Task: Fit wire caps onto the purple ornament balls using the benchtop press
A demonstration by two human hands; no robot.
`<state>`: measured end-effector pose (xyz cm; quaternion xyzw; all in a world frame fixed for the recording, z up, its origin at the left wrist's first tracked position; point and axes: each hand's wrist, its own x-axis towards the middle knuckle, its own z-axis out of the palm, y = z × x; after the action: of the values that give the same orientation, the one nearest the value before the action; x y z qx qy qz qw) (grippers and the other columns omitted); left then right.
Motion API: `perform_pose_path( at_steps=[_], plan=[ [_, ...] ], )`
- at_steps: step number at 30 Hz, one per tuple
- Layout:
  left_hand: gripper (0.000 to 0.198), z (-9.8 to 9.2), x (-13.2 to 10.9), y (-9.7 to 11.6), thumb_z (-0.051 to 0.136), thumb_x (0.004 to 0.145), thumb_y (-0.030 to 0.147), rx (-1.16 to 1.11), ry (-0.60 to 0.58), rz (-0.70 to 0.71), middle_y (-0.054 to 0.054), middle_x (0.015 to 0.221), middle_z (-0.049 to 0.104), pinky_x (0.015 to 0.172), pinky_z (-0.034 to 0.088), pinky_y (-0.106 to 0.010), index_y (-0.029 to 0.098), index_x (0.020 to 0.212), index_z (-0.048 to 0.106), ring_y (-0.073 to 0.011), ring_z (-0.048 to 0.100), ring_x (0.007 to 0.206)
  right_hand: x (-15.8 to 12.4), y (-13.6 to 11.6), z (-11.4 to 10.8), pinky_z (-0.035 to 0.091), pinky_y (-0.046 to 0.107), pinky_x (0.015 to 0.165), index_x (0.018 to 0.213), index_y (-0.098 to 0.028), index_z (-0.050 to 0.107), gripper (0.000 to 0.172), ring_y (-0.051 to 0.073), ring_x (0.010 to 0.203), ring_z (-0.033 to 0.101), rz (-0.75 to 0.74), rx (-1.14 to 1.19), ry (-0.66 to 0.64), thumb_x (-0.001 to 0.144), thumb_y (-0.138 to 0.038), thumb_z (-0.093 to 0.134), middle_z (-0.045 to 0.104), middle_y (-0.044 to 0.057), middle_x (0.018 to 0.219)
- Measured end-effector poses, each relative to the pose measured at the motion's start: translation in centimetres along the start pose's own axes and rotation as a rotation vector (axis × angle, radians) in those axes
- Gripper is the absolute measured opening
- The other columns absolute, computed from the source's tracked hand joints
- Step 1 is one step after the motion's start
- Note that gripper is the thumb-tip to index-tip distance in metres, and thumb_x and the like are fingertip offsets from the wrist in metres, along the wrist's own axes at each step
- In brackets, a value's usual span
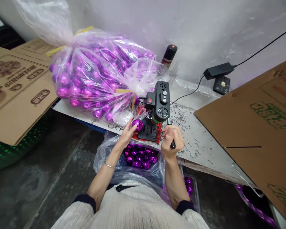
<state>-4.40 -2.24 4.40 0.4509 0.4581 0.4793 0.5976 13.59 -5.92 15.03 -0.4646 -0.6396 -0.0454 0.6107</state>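
Observation:
Between the thumb and fingers of my left hand (pixel 126 136) is a shiny purple faceted ball ornament (pixel 137 125). The ball is at the left side of a small black bench press (pixel 162 98), beside its slotted base plate (pixel 146 131). My right hand (pixel 174 137) is closed around the black-gripped lever handle (pixel 173 145) at the press's right side. Below the table edge, an open clear plastic bag (pixel 101 156) contains several more purple ball ornaments (pixel 139 156). Red material (pixel 158 133) lies by the base plate.
A big clear bag of purple balls (pixel 90 76) sits at the table's left. Small dark bits (pixel 190 133) litter the white tabletop (pixel 211 159). Cardboard boxes flank both sides (pixel 26 92). A black spray can (pixel 169 54) and a power adapter (pixel 218 70) are by the wall.

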Motion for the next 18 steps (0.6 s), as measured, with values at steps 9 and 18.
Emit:
perform_pose_path(
  at_steps=[9,18],
  plan=[
    [0.063,2.4,1.5,-0.5,0.086,0.079,0.052,0.72,0.072,0.414,-0.012,0.126,0.072,0.104,0.056,-0.046,0.021,0.129,0.066,-0.0321,0.068,0.119,0.3,-0.3,-0.4,0.045,0.031,0.065,0.076,-0.022,0.053,0.027,0.013,0.069,0.06,-0.01,-0.003,-0.048,0.101,-0.014,0.045,0.062,0.0,0.073],
    [0.069,4.3,2.6,-1.8,0.089,0.077,0.042,0.834,0.059,0.451,-0.012,0.125,0.064,0.106,0.051,-0.048,0.024,0.138,0.062,-0.0322,0.062,0.121,0.5,-0.6,-0.3,0.045,0.029,0.064,0.077,-0.023,0.052,0.027,0.013,0.069,0.061,-0.044,0.003,-0.049,0.099,-0.011,0.044,0.06,-0.001,0.072]
  ],
)
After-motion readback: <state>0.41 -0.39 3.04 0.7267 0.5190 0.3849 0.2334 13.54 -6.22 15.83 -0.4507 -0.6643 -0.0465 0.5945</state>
